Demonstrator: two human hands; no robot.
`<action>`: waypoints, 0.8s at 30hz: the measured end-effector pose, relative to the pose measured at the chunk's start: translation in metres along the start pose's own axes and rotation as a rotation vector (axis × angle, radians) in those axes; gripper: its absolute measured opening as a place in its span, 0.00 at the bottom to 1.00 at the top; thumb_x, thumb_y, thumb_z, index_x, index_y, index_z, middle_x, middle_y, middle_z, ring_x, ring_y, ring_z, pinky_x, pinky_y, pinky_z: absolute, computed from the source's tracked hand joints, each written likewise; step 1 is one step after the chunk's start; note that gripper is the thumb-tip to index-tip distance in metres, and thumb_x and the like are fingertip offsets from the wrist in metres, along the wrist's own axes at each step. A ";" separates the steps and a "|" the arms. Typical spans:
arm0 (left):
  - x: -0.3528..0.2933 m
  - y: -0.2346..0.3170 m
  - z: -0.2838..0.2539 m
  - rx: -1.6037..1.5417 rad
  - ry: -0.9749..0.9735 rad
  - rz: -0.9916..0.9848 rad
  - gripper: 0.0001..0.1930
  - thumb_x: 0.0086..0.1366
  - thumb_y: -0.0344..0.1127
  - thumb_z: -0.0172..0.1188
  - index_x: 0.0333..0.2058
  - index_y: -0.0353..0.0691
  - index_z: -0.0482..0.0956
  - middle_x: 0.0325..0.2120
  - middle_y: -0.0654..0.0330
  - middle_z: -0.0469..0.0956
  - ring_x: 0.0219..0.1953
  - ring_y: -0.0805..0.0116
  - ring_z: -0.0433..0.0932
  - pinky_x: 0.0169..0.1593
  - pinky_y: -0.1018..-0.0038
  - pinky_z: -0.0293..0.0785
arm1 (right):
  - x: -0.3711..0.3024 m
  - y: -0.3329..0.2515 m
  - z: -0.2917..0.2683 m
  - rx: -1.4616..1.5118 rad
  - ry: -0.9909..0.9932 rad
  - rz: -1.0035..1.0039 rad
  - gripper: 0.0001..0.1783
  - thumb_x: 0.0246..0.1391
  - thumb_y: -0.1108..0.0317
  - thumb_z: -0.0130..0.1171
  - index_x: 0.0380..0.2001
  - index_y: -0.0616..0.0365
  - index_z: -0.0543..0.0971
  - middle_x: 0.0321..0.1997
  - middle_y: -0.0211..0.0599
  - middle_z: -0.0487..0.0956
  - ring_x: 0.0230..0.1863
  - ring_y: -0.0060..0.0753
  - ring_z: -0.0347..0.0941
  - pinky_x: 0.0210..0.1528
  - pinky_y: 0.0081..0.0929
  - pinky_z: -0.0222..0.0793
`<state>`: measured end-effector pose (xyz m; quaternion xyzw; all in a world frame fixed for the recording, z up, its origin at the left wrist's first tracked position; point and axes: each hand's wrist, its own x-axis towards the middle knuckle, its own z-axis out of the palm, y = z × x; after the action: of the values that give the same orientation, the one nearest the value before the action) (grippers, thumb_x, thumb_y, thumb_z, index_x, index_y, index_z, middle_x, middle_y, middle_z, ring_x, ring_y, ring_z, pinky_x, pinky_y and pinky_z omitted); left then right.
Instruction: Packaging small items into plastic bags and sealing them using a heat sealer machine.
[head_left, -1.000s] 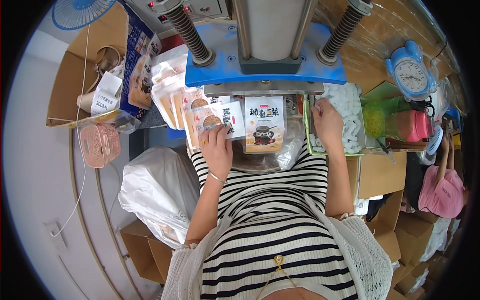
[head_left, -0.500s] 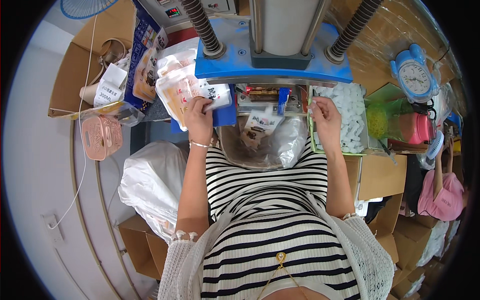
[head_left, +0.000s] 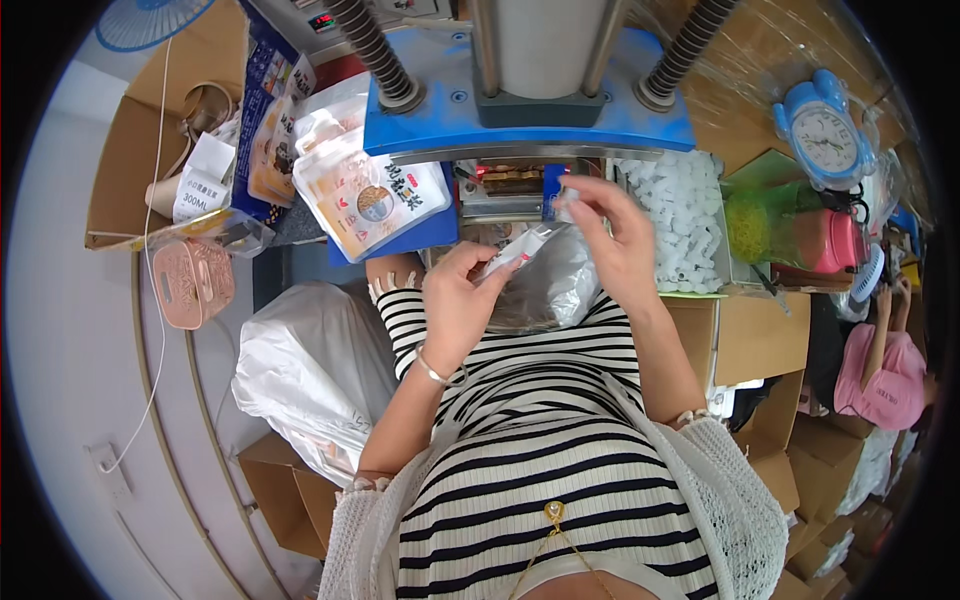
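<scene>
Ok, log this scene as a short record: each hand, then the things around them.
Left hand: holds a white printed pouch, tilted
Right hand: pinches what looks like a small pale piece near the pouch's upper end
Below the hands: clear plastic bag
To the left: stacked pouches on a blue surface
To the right: small white pieces in a green-edged box
Beyond: blue press plate
</scene>
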<state>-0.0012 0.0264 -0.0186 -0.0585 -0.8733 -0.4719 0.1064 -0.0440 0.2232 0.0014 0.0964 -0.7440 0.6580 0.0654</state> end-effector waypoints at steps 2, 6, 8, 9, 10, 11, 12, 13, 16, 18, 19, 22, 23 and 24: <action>-0.001 -0.009 0.013 -0.253 -0.132 -0.290 0.10 0.61 0.33 0.66 0.34 0.31 0.82 0.26 0.63 0.81 0.27 0.81 0.74 0.33 0.80 0.71 | 0.009 0.004 0.005 -0.081 -0.064 -0.049 0.13 0.61 0.73 0.55 0.50 0.61 0.75 0.41 0.35 0.79 0.43 0.23 0.76 0.46 0.21 0.70; -0.004 -0.020 0.045 -0.570 -0.216 -0.473 0.12 0.63 0.36 0.65 0.37 0.31 0.83 0.26 0.64 0.82 0.26 0.84 0.73 0.30 0.81 0.70 | 0.005 0.040 0.011 0.058 -0.131 0.207 0.13 0.61 0.73 0.56 0.48 0.61 0.76 0.41 0.34 0.80 0.43 0.23 0.76 0.47 0.21 0.70; -0.003 -0.022 0.049 -0.664 -0.225 -0.488 0.12 0.64 0.36 0.64 0.36 0.30 0.84 0.26 0.64 0.82 0.26 0.84 0.73 0.29 0.82 0.70 | -0.002 0.046 0.015 0.000 -0.027 0.230 0.12 0.60 0.73 0.57 0.46 0.61 0.77 0.39 0.35 0.81 0.42 0.25 0.77 0.46 0.22 0.71; -0.001 -0.025 0.050 -0.665 -0.228 -0.487 0.12 0.64 0.36 0.64 0.36 0.30 0.84 0.26 0.64 0.82 0.26 0.84 0.73 0.29 0.82 0.70 | -0.003 0.049 0.014 -0.029 0.028 0.242 0.11 0.59 0.73 0.57 0.45 0.62 0.78 0.38 0.36 0.81 0.41 0.26 0.77 0.45 0.23 0.71; 0.004 -0.029 0.050 -0.674 -0.228 -0.487 0.11 0.65 0.35 0.63 0.36 0.30 0.83 0.27 0.64 0.82 0.27 0.83 0.74 0.31 0.82 0.70 | -0.003 0.051 0.009 -0.031 0.032 0.242 0.11 0.59 0.73 0.57 0.45 0.62 0.78 0.38 0.36 0.81 0.41 0.26 0.77 0.45 0.23 0.71; 0.011 -0.030 0.046 -0.680 -0.228 -0.490 0.11 0.65 0.35 0.63 0.36 0.30 0.83 0.29 0.63 0.83 0.28 0.83 0.75 0.33 0.83 0.71 | -0.001 0.046 0.003 -0.217 0.076 0.159 0.11 0.58 0.73 0.58 0.45 0.62 0.78 0.39 0.38 0.81 0.40 0.29 0.77 0.45 0.24 0.71; 0.019 -0.033 0.044 -0.688 -0.228 -0.493 0.11 0.65 0.34 0.63 0.37 0.30 0.83 0.30 0.63 0.83 0.29 0.83 0.75 0.34 0.83 0.72 | 0.000 0.042 -0.006 -0.403 0.120 0.074 0.12 0.57 0.72 0.59 0.44 0.62 0.78 0.39 0.39 0.81 0.39 0.32 0.77 0.44 0.25 0.71; 0.028 -0.038 0.045 -0.649 -0.201 -0.495 0.11 0.65 0.35 0.63 0.36 0.31 0.83 0.29 0.63 0.83 0.28 0.83 0.75 0.33 0.83 0.71 | 0.001 0.036 -0.015 -0.591 0.161 -0.015 0.12 0.56 0.72 0.60 0.44 0.62 0.78 0.40 0.41 0.81 0.38 0.35 0.77 0.43 0.25 0.72; 0.055 -0.043 0.051 -0.684 -0.152 -0.507 0.12 0.65 0.36 0.63 0.35 0.30 0.83 0.29 0.64 0.83 0.27 0.83 0.75 0.31 0.83 0.70 | 0.002 0.030 -0.048 -0.750 0.137 0.021 0.13 0.51 0.76 0.59 0.42 0.62 0.78 0.41 0.46 0.79 0.36 0.48 0.76 0.42 0.34 0.73; 0.058 -0.052 0.057 -0.728 -0.145 -0.473 0.13 0.64 0.37 0.64 0.34 0.30 0.83 0.28 0.64 0.82 0.27 0.83 0.75 0.31 0.82 0.69 | -0.003 0.033 -0.060 -0.902 0.065 0.073 0.13 0.50 0.77 0.58 0.41 0.62 0.78 0.41 0.46 0.79 0.37 0.50 0.75 0.42 0.36 0.73; 0.054 -0.052 0.055 -0.689 -0.143 -0.486 0.13 0.64 0.37 0.64 0.33 0.30 0.83 0.28 0.64 0.82 0.27 0.83 0.74 0.31 0.82 0.69 | -0.007 0.036 -0.063 -1.049 -0.008 0.134 0.13 0.48 0.78 0.57 0.40 0.62 0.78 0.40 0.46 0.78 0.38 0.52 0.75 0.43 0.38 0.72; 0.054 -0.052 0.045 -0.499 -0.107 -0.407 0.12 0.64 0.38 0.64 0.32 0.32 0.84 0.24 0.64 0.83 0.24 0.76 0.77 0.31 0.77 0.71 | -0.007 0.047 -0.063 -1.172 -0.026 0.152 0.13 0.45 0.80 0.56 0.38 0.62 0.78 0.40 0.47 0.78 0.40 0.54 0.74 0.44 0.42 0.71; 0.059 -0.023 0.028 -0.027 -0.080 -0.306 0.13 0.63 0.39 0.64 0.35 0.32 0.83 0.28 0.59 0.83 0.28 0.67 0.79 0.34 0.73 0.73 | -0.009 0.054 -0.065 -1.148 0.027 0.129 0.13 0.44 0.81 0.55 0.37 0.62 0.77 0.40 0.47 0.77 0.41 0.54 0.73 0.44 0.44 0.70; 0.056 -0.009 0.010 0.447 -0.042 -0.196 0.14 0.62 0.40 0.64 0.37 0.33 0.83 0.33 0.55 0.83 0.32 0.58 0.81 0.37 0.68 0.74 | -0.015 0.056 -0.064 -1.117 0.070 0.100 0.13 0.43 0.82 0.55 0.36 0.62 0.77 0.39 0.47 0.77 0.42 0.54 0.73 0.45 0.45 0.70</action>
<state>-0.0587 0.0301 -0.0174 0.0416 -0.9595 -0.2739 0.0522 -0.0441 0.2935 -0.0477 -0.0103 -0.9805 0.1690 0.0999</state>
